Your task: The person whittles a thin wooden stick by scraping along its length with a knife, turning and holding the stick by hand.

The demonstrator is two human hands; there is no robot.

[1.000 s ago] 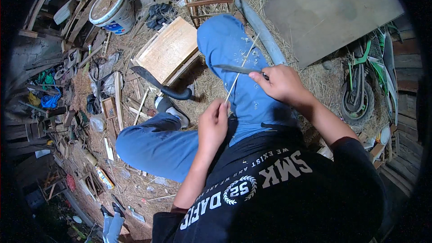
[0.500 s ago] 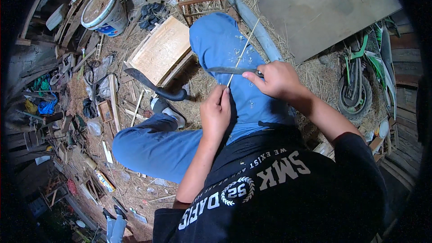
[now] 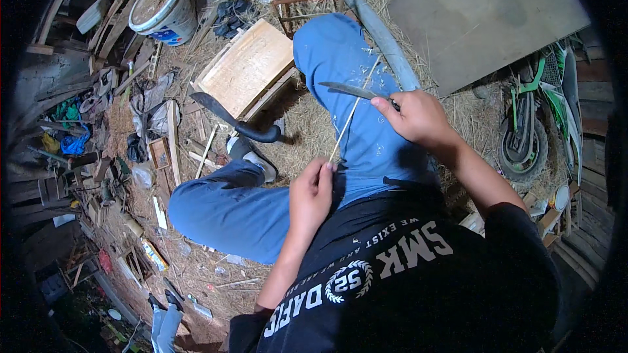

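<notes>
1. Pale thin bamboo sliver [image 3: 353,112] now runs steeper across the blue-trousered right knee [image 3: 347,65]; a second ago it lay lower and flatter, tip nearer the thigh.
2. Left hand [image 3: 311,194] has slid toward the body and sits at the sliver's near end; read: another shaving stroke under way.
3. Right hand [image 3: 415,116] fisted tight on the knife [image 3: 350,90] handle, blade crossing the sliver over the knee.
4. Left fingers narrow, pinching the sliver end.
5. Wooden board [image 3: 247,65] and dark curved machete [image 3: 235,121] lie on straw floor by the left foot, untouched.
</notes>
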